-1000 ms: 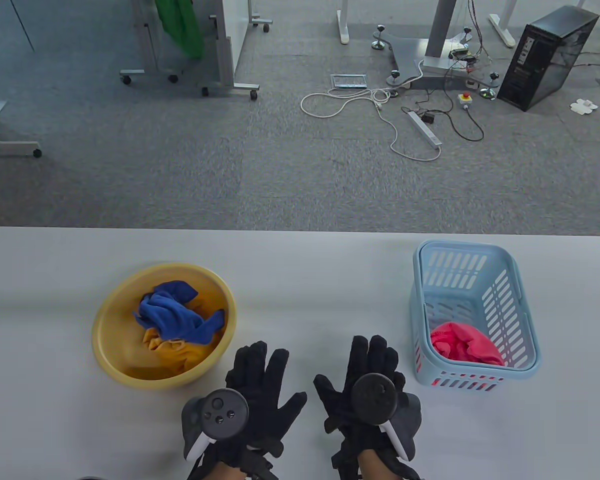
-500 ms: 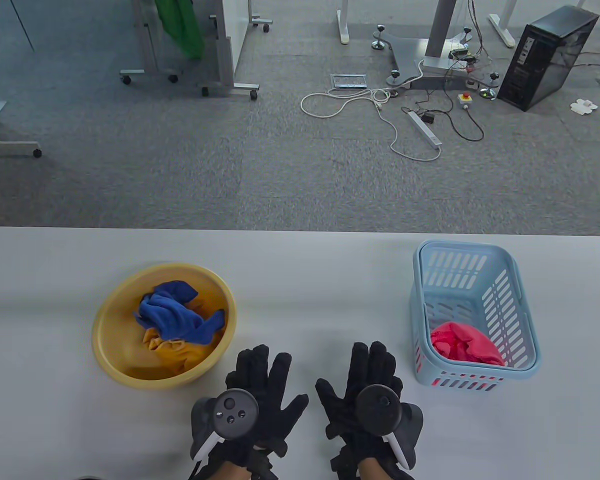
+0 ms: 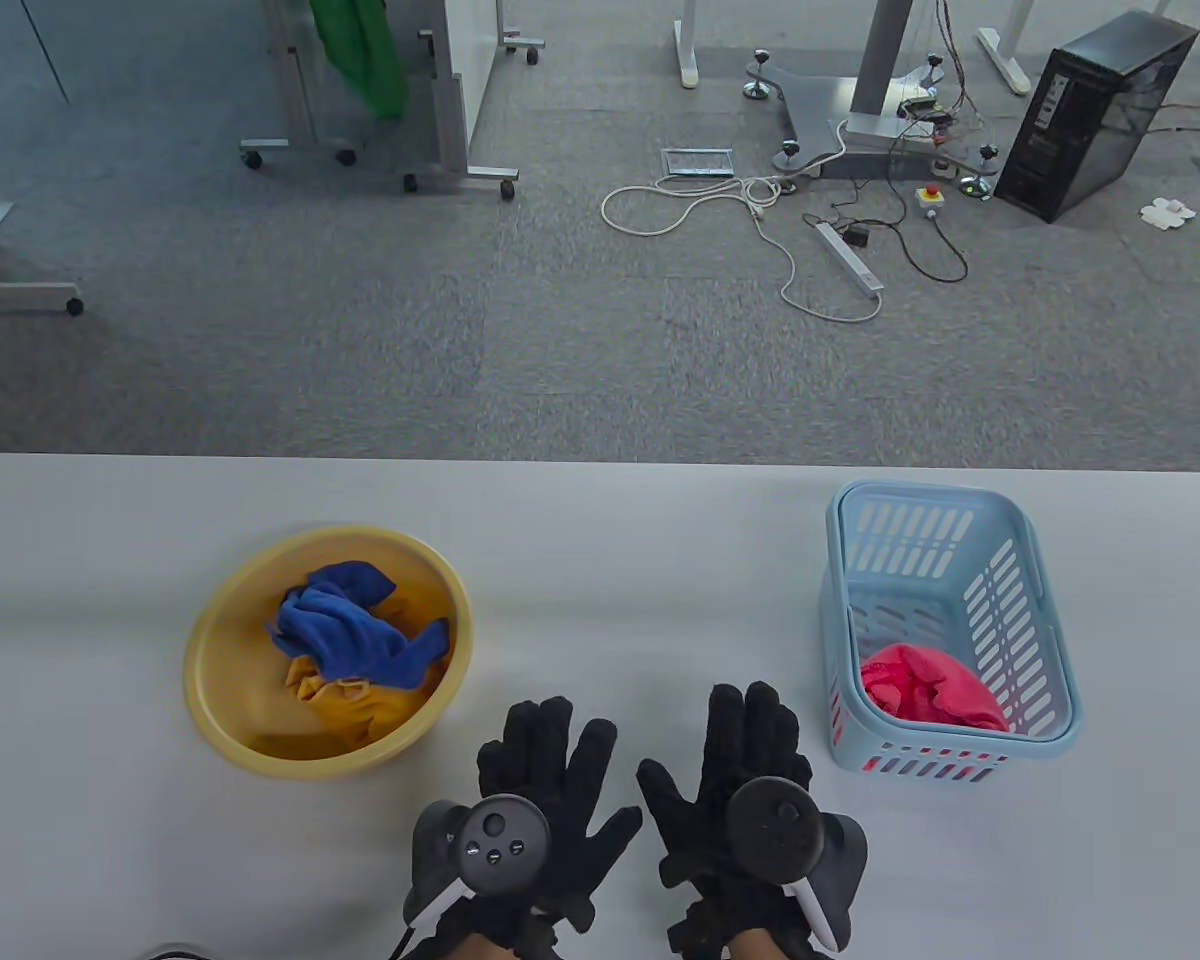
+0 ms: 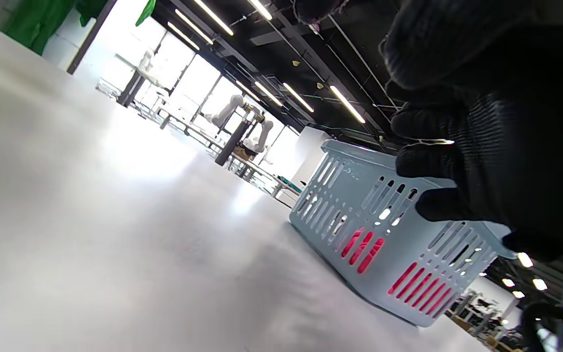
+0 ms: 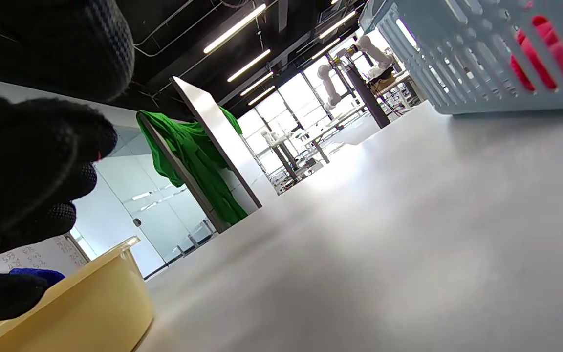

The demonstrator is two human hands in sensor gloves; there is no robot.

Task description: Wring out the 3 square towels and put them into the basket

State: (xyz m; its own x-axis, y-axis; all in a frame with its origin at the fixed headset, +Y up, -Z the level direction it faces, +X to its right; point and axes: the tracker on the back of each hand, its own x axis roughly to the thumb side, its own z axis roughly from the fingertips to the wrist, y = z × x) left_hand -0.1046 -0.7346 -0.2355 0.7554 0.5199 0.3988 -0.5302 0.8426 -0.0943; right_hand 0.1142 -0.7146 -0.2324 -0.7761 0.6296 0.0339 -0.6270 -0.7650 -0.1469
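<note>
Beyond the grey surface, a black computer tower stood on the carpet near a white power strip and looped cable. A green cloth hung from a wheeled frame.

— What sort of place is this?
— A robotics lab or open-plan test hall. At two o'clock a black computer tower stands on grey carpet among loose cables and a power strip.
— Anything else?
— White robot arms on far benches, strip ceiling lights, wheeled partitions.
</note>
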